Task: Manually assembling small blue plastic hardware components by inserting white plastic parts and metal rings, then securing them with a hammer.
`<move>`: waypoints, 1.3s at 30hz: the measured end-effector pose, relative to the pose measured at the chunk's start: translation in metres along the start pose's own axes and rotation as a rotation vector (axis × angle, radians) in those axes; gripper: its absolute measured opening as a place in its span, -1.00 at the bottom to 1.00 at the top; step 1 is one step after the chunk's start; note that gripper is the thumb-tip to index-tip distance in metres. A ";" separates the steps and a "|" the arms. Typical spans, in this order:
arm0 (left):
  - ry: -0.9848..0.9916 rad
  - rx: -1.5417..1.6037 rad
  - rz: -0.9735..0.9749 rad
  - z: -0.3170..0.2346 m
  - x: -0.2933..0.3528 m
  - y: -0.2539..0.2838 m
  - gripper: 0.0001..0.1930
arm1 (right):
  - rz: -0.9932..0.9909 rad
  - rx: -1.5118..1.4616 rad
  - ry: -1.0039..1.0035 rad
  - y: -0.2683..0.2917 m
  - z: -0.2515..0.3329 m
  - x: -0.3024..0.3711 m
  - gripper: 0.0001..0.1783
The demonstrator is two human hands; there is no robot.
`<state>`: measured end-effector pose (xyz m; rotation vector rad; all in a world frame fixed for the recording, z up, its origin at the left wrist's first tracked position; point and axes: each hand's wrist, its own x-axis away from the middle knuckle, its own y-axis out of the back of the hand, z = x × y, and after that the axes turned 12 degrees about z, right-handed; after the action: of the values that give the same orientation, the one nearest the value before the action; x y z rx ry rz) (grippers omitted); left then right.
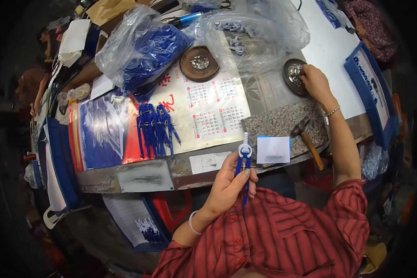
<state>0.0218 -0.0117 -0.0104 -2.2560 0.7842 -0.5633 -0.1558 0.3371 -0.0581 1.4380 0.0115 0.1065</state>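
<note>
My left hand (232, 183) is closed around a blue drawing compass (244, 172) with a light grey head and handle. The compass stands upright in front of my chest, its legs pointing down. At the right, my right hand (319, 84) dips its fingertips into a dark round dish (289, 87) of small shiny metal parts. Those fingers are bent together, and whatever they pinch is hidden. Several blue compasses (154, 127) lie in a pile left of centre. A second round brown dish (186, 65) holds more small metal parts.
A granite slab (273, 121) bears a hammer (306, 139) and a white pad (273, 149). Clear bags of blue parts (158, 48) and grey parts (236, 45) sit at the back. Blue trays stand at the right (380, 109) and left (62, 155). Other people sit across.
</note>
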 end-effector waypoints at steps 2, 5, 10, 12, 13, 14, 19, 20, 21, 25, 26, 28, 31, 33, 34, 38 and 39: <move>-0.004 0.010 -0.013 0.000 0.001 0.000 -0.54 | -0.022 -0.027 0.011 0.006 0.006 -0.001 -0.87; -0.011 0.016 -0.020 0.000 0.002 0.000 -0.54 | -0.135 -0.241 0.012 0.007 0.003 -0.002 -0.84; -0.031 0.034 -0.036 0.001 0.005 -0.001 -0.56 | -0.110 -0.510 -0.090 0.021 0.007 0.006 -0.87; -0.031 0.036 -0.037 0.001 0.005 0.000 -0.56 | -0.074 -0.649 -0.105 0.034 0.024 0.017 -0.88; -0.033 0.037 -0.044 0.000 0.006 0.000 -0.56 | -0.018 -0.838 -0.060 0.044 0.043 0.028 -0.88; -0.034 0.039 -0.043 0.001 0.006 0.001 -0.56 | 0.038 -1.021 -0.019 0.052 0.062 0.042 -0.88; -0.053 0.042 -0.050 0.004 0.005 0.003 -0.57 | 0.461 -1.455 0.041 0.062 0.138 0.113 -0.81; -0.048 0.043 -0.049 0.005 0.005 0.002 -0.57 | 0.557 -1.515 0.062 0.063 0.147 0.122 -0.80; -0.042 0.030 -0.043 0.004 0.004 0.001 -0.56 | 0.609 -1.579 0.043 0.062 0.154 0.127 -0.79; -0.020 0.005 -0.036 0.003 0.005 -0.001 -0.54 | 0.691 -1.732 0.002 0.054 0.166 0.138 -0.73; -0.020 0.003 -0.042 0.003 0.006 -0.001 -0.54 | 0.711 -1.765 -0.002 0.052 0.167 0.139 -0.72; -0.023 0.012 -0.037 0.004 0.007 -0.002 -0.53 | 0.710 -1.794 -0.016 0.047 0.169 0.141 -0.71; -0.015 0.004 -0.053 0.003 0.009 -0.004 -0.53 | 0.718 -1.836 -0.038 0.042 0.171 0.143 -0.77; -0.008 0.008 -0.055 0.005 0.010 -0.004 -0.54 | 0.734 -1.911 -0.045 0.038 0.170 0.145 -0.84; -0.002 0.011 -0.055 0.005 0.010 -0.004 -0.54 | 0.736 -1.912 -0.046 0.037 0.171 0.146 -0.84; -0.001 0.013 -0.047 0.006 0.010 -0.004 -0.56 | 0.711 -1.901 -0.042 0.034 0.177 0.151 -0.91; 0.004 0.010 -0.043 0.006 0.009 -0.005 -0.57 | 0.683 -1.849 -0.035 0.034 0.178 0.153 -0.91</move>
<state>0.0337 -0.0125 -0.0092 -2.2680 0.7352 -0.5902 0.0069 0.1776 0.0075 -0.4563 -0.4866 0.4908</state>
